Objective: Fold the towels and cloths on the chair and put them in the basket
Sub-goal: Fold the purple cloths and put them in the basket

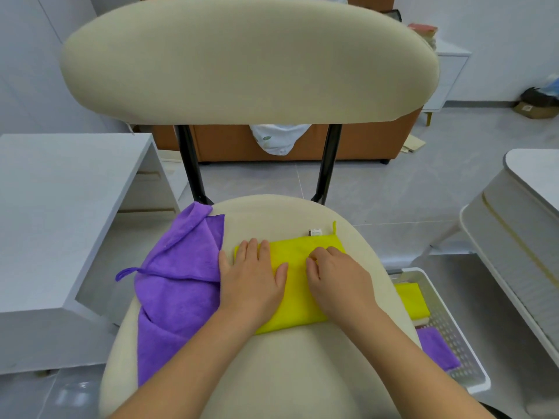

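Where the cream chair seat [272,373] fills the near field, a folded yellow cloth [298,285] lies at its centre under both hands. Left hand [252,275]: flat, fingers straight, pressing the cloth's 9 o'clock end. Right hand [335,276]: fingers curled, pinching the cloth toward its 3 o'clock end. Purple towel [178,282]: rumpled, touching the left hand at 9 o'clock, draped off the seat edge. White basket [472,385]: floor, 4 o'clock, partly hidden by the seat, holding a folded yellow towel [413,299] and a folded purple cloth [437,347]. Backrest [248,62]: 12 o'clock.

folded cloth [298,285] mid-seat on chair [287,373], loose cloth [178,285] to its left, basket [453,343] right of chair
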A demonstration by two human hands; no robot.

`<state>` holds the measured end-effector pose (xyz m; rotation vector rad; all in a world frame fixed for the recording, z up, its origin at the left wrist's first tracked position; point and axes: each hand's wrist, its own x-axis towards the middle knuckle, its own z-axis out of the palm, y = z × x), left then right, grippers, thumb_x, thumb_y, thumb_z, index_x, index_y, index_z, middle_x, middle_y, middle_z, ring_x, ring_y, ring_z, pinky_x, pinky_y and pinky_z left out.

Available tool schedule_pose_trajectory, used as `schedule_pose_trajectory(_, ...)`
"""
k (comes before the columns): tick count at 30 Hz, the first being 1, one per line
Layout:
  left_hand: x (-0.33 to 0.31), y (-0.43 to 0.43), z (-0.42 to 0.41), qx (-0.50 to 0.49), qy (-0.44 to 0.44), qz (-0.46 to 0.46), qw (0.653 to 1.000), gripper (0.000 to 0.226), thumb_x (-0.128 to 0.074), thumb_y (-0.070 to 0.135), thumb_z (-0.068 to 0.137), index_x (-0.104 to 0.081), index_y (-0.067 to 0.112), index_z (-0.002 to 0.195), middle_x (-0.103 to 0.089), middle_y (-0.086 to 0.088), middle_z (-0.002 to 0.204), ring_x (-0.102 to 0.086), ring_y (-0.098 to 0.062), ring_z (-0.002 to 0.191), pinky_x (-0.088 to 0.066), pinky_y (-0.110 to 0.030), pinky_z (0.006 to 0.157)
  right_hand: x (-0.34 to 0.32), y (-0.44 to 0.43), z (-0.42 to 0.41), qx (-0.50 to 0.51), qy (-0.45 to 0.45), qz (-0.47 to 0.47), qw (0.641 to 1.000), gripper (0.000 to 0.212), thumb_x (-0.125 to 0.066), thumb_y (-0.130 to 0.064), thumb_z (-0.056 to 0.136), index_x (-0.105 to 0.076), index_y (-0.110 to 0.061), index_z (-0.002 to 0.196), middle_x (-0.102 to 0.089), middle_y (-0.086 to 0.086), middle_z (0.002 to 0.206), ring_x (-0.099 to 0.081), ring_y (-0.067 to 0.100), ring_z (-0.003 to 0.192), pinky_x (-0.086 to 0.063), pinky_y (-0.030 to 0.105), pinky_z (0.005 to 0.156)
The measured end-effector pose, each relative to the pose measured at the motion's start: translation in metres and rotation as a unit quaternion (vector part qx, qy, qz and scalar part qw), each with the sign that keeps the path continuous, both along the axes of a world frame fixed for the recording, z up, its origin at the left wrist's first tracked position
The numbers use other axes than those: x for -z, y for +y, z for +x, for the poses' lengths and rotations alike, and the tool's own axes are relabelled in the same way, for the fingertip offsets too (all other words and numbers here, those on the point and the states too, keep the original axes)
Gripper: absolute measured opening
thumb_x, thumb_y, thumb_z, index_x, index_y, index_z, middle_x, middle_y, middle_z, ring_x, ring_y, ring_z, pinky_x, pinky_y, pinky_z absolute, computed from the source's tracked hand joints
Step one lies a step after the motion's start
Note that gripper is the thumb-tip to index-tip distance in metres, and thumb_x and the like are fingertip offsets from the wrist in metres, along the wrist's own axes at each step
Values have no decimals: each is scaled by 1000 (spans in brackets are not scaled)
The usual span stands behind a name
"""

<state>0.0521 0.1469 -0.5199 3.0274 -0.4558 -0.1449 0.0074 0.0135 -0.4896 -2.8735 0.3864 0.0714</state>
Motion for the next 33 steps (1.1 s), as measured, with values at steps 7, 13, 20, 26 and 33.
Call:
schedule_pose_trajectory(7,-27,9,-8,15,-26,-62,998,28,-28,37,97,-45,26,117,-67,1,101,-60,-21,97,-30,-39,92,7,-11,1,-98,14,30,995,51,-24,-26,102,-10,-27,152,-18,-6,158,-9,18,147,-3,44,118)
schedule_pose_trajectory(13,-34,22,1,279,-12,-186,942,43,-41,61,73,-57,27,95,-54,11,94,-54,-13,93,-43,-30,76,1,-41,2,-129,17,57,990,72,-33,7,86,-24,-26,149,-10,-6,159,-5,13,147,-4,32,117)
schedule_pose_trajectory(20,-11,-2,-10,366,-7,-135,921,51,-55,61,72,-54,31,113,-50,9,113,-44,-10,105,-33,-29,88,6,-71,-9,-119,32,68,990,70,-36,9,84,-32,-24,146,-17,-1,158,-17,16,145,-12,23,114)
schedule_pose_trajectory(26,0,-9,-8,351,-71,-142,923,27,-46,42,74,-61,25,90,-61,7,89,-59,-15,80,-31,-25,69,10,-79,-11,-145,43,75,986,61,-37,-2,88,-33,-25,145,-18,-2,158,-17,16,145,-11,23,114)
schedule_pose_trajectory(33,-12,10,11,221,65,-319,919,37,-35,44,77,-59,16,79,-53,5,68,-44,-13,66,-36,-32,60,-13,-101,-27,-194,88,287,934,91,-79,-48,65,-25,-53,138,-15,-31,149,-10,-12,138,-16,17,112)
